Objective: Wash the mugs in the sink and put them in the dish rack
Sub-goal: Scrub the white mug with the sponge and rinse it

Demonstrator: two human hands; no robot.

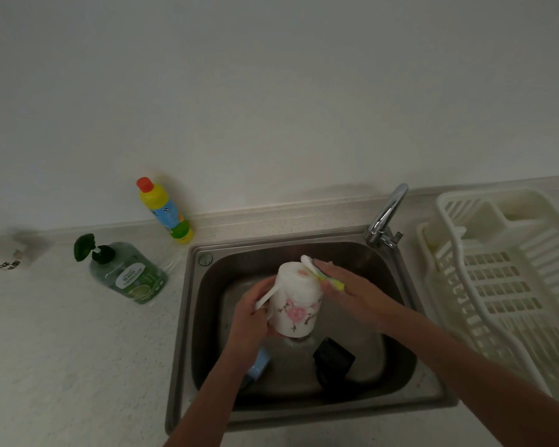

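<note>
Head view: pale speckled table [62, 366] against plain off-white wall [271, 91], dimly lit. Set into table, rectangular stainless steel sink [188, 333] with chrome gooseneck faucet [386, 217] at back right corner.

Held above sink basin: white ceramic mug [296, 300] with pink blossom print, tilted, base toward camera side up and away, mouth down. Left hand [250, 314] wrapped around mug side near its white handle, fingers curled on it. Right hand [352, 291] with fingers fairly straight, pressing yellow-green sponge [326, 277] with white foam against mug base.

On sink floor: light blue mug [259, 366] partly hidden under left forearm; black mug [333, 361] lying to right of it, apart.

Right of sink: cream plastic dish rack [504, 285], slatted and gridded, on table.

Left of sink: green translucent pump bottle [129, 272] with dark green pump head; behind it near wall, yellow bottle [167, 211] with orange-red cap and blue label. Far left edge: blurred white object [8, 253] with dark lettering, kind not discernible.
</note>
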